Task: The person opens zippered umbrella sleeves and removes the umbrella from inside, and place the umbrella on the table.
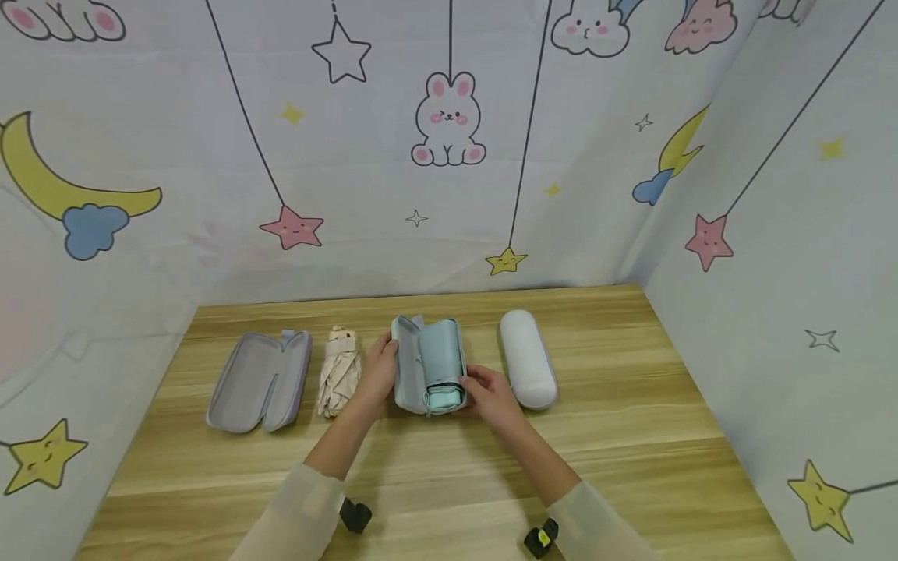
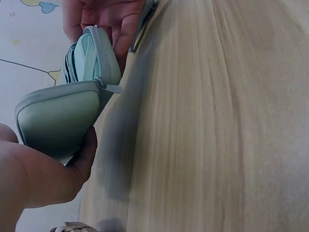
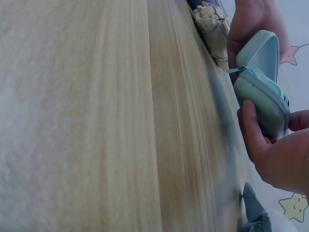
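Soft light is brightening the head view; both wrist views are looking dimmer, with a blurred shadow darkening the pale striped wood-grain tabletop (image 2: 207,121) and whitish glare washing parts of it.

Wood-grain table (image 1: 421,499) — on it, an open case (image 1: 242,382) (grey inside), a beige folded umbrella (image 1: 340,378) and a white case (image 1: 528,358).

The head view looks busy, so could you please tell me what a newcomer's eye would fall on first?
Probably the open green case, held over the table by the left hand and right hand, with a teal bundle in its right half. Next come the white case to its right and, to its left, the beige bundle and the open grey case beyond. Higher up, the cartoon rabbit on the backdrop stands out.
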`<move>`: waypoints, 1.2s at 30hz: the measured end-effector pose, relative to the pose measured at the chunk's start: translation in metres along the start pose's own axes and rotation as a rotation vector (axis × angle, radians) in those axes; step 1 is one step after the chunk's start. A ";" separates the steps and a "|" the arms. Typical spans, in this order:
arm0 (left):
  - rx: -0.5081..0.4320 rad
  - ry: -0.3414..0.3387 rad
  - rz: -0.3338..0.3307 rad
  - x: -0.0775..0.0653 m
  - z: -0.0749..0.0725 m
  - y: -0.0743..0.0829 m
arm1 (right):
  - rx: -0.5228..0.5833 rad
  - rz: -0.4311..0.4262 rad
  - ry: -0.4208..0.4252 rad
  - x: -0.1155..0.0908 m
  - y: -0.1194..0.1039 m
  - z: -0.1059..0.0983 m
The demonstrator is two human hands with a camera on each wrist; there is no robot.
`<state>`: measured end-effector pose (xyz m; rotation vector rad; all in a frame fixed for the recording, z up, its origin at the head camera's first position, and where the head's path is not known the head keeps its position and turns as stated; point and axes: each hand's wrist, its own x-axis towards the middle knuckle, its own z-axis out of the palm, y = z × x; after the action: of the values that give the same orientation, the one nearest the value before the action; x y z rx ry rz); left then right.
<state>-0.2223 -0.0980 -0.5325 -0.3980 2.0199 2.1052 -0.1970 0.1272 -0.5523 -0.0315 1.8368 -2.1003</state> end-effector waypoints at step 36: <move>-0.515 -0.093 -0.107 0.005 -0.003 -0.030 | 0.132 0.063 0.000 -0.001 0.014 -0.019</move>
<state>-0.2168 -0.0995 -0.5627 -0.4599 1.3539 2.5017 -0.1966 0.1439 -0.5688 0.0575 1.6729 -2.1724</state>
